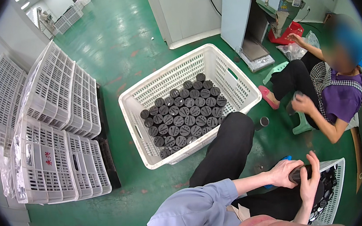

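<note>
A short black cylindrical piece (pixel 298 174) is held between my two hands at the lower right. My left hand (pixel 283 174) wraps round its near-left side. My right hand (pixel 311 181) grips it from the other side, one finger raised. Just below my hands stands a white crate (pixel 341 184) with black and shiny round pieces (pixel 328 194) in it, partly hidden by my right arm. A large white slotted basket (pixel 138 141) stands beyond my knee, holding many black round pieces (pixel 189 121) with grooved tops, packed upright side by side.
One dark cylinder (pixel 262 123) stands on the green floor (pixel 134 213) beside my knee. At the right sits a co-worker (pixel 341 97) on a low stool, holding a similar piece. Stacked white crates (pixel 63 155) line the left. A metal machine (pixel 242 20) stands at the back.
</note>
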A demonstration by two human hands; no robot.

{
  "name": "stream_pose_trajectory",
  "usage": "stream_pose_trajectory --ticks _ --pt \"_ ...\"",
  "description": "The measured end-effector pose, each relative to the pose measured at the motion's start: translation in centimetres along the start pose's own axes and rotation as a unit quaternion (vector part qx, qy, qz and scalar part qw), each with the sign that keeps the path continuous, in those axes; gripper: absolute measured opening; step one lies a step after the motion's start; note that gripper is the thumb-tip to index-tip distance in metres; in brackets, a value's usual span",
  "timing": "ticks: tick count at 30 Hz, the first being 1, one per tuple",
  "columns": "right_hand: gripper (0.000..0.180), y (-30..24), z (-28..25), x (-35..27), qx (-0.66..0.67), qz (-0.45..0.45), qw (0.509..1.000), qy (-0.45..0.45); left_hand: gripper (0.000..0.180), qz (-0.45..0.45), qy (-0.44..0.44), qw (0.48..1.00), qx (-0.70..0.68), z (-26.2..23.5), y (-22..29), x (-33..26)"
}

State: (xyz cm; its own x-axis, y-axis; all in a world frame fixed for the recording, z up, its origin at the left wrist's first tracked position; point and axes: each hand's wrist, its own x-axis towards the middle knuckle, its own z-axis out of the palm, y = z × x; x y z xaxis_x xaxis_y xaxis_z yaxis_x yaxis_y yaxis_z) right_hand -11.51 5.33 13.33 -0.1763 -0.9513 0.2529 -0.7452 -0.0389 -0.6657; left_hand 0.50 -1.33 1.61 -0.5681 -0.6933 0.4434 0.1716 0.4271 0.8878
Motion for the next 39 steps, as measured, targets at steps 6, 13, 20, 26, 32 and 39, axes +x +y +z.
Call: stream_pose_trajectory --ticks 6,13,20,26,32,39 --pt "0.022 0.0 -1.4 -0.5 0.046 -0.017 0.998 -0.037 0.079 -0.029 -0.111 0.979 -0.169 2.0 -0.1 -0.4" --pt "0.039 0.7 -0.4 -0.9 -0.048 -0.005 0.999 0.007 0.075 -0.004 0.006 1.0 -0.012 0.8 -0.1 -0.2" --pt "0.015 1.2 -0.9 -0.8 0.064 0.042 0.997 -0.004 0.067 -0.067 -0.069 0.989 -0.109 3.0 1.2 -0.2" --pt "0.032 1.2 -0.2 -0.3 0.044 -0.005 0.999 0.013 0.067 -0.077 -0.039 0.996 -0.027 1.4 -0.6 -0.1" --pt "0.009 0.2 -1.3 -1.3 0.119 -0.004 0.993 -0.013 0.062 -0.067 -0.151 0.965 -0.203 2.5 -0.6 -1.1" --pt "0.003 1.3 2.4 -0.9 0.038 0.013 0.989 0.144 0.064 -0.071 0.037 0.996 -0.047 2.7 1.3 -1.2"
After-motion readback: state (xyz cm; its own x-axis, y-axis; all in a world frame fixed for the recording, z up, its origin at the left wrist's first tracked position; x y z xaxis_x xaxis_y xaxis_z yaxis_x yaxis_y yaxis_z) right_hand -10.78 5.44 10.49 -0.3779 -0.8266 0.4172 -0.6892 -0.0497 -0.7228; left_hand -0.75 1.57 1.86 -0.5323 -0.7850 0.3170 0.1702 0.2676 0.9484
